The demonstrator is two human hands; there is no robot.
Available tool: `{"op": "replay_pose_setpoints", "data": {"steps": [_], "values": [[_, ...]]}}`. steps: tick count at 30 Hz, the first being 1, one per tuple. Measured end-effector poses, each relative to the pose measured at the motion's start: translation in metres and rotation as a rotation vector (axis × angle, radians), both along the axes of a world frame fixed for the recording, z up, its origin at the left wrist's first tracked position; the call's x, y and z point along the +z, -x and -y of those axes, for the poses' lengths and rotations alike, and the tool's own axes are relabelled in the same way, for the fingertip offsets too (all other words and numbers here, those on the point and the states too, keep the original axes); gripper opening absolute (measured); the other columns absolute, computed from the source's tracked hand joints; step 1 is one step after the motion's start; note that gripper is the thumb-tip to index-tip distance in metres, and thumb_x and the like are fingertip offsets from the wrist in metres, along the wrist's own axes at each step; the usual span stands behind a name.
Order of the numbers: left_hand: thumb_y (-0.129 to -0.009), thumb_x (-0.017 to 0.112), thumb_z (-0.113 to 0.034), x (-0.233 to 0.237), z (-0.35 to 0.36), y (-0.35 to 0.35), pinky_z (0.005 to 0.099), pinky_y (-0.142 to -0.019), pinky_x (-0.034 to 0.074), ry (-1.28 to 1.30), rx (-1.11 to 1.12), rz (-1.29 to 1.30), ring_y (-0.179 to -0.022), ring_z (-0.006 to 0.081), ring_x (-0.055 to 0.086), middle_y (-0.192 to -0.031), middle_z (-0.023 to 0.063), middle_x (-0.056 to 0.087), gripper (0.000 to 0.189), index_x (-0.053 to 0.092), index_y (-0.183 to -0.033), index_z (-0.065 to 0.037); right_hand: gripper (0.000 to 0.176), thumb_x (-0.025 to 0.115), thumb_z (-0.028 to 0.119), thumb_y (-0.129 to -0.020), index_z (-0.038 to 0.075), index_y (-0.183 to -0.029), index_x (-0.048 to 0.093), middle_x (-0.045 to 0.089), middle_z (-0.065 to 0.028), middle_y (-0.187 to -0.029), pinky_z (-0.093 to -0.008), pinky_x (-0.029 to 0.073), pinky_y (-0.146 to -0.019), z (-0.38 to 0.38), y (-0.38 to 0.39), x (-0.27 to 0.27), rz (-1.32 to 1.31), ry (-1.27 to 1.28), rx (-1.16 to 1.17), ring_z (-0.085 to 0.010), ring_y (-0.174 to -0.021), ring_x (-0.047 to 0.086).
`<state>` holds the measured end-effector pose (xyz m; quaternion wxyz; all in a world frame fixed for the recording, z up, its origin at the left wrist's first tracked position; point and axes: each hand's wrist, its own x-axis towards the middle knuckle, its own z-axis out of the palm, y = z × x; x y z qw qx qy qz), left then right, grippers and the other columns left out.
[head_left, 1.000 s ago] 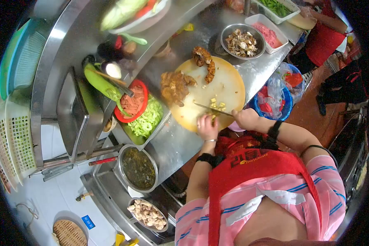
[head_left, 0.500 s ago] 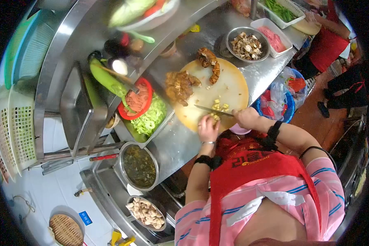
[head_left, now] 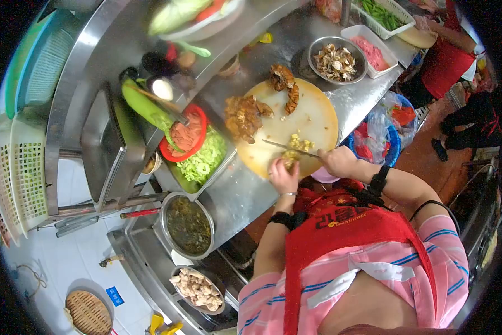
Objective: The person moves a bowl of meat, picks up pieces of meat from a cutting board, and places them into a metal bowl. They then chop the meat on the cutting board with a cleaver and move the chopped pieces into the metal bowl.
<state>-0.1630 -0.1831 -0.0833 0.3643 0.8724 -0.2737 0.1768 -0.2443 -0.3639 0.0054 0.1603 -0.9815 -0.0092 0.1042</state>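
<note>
right hand gripping the knife, left hand curled on the yellow piece at the cutting board's near edge; i'd keep that hand tucked back and the cuts short.

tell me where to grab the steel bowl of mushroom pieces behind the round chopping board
Probably its bare rim, from the side facing the chopping board: the steel bowl stands upright and heaped, and the white tray of pink meat crowds another side. The right hand grips the knife; the left hand pins a yellow piece.
</note>
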Motion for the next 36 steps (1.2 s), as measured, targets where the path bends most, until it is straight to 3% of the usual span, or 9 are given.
{"op": "replay_pose_setpoints", "data": {"steps": [3,10,16,22,28,36], "values": [[-0.068,0.071,-0.019,-0.007,0.000,0.003,0.0401,-0.083,0.038,-0.106,0.068,0.012,-0.097,0.0305,0.047,-0.100,0.0118,0.050,0.035,0.052,-0.093,-0.004,0.017,0.049,0.014,-0.075,0.002,-0.088,0.048,0.060,-0.0136,-0.060,-0.0396,0.046,-0.046,-0.011,-0.008,-0.018,-0.037,0.042,0.006,-0.0285,-0.053,0.060],[-0.069,0.070,-0.021,0.004,-0.003,0.002,0.0409,-0.084,0.038,-0.053,0.036,-0.007,-0.099,0.0297,0.045,-0.099,0.0125,0.049,0.034,0.052,-0.092,-0.003,0.019,0.049,0.013,-0.075,0.002,-0.090,0.048,0.060,-0.0134,-0.062,-0.0383,0.047,-0.046,-0.009,-0.012,0.003,-0.065,0.055,0.026,-0.0281,-0.056,0.062],[-0.068,0.069,-0.019,0.001,-0.004,0.000,0.0409,-0.085,0.037,-0.081,0.066,0.061,-0.097,0.0302,0.047,-0.098,0.0114,0.051,0.032,0.054,-0.092,-0.003,0.024,0.046,0.011,-0.076,-0.002,-0.095,0.049,0.063,-0.0144,-0.071,-0.0396,0.049,-0.056,-0.019,-0.018,-0.004,-0.116,0.054,0.034,-0.0296,-0.065,0.063],[-0.068,0.070,-0.021,-0.003,-0.010,0.002,0.0404,-0.084,0.038,-0.082,0.049,0.068,-0.095,0.0294,0.049,-0.098,0.0098,0.053,0.032,0.056,-0.091,-0.004,0.027,0.047,0.012,-0.075,-0.001,-0.099,0.047,0.061,-0.0151,-0.064,-0.0395,0.048,-0.052,-0.015,-0.013,-0.005,-0.084,0.024,0.033,-0.0294,-0.059,0.062],[-0.067,0.071,-0.021,-0.001,-0.014,-0.001,0.0401,-0.085,0.038,-0.083,0.038,0.061,-0.096,0.0291,0.048,-0.099,0.0097,0.053,0.033,0.056,-0.092,-0.005,0.032,0.045,0.013,-0.077,-0.004,-0.105,0.046,0.063,-0.0144,-0.069,-0.0380,0.049,-0.055,-0.013,-0.019,0.005,-0.153,0.089,0.074,-0.0284,-0.063,0.063],[-0.069,0.069,-0.018,-0.007,-0.024,-0.002,0.0391,-0.085,0.037,-0.079,0.031,0.025,-0.096,0.0282,0.048,-0.100,0.0089,0.053,0.029,0.057,-0.093,-0.006,0.021,0.045,0.013,-0.078,-0.001,-0.094,0.050,0.063,-0.0144,-0.070,-0.0388,0.049,-0.056,-0.021,-0.022,0.000,-0.103,0.073,0.067,-0.0287,-0.063,0.063]]}}
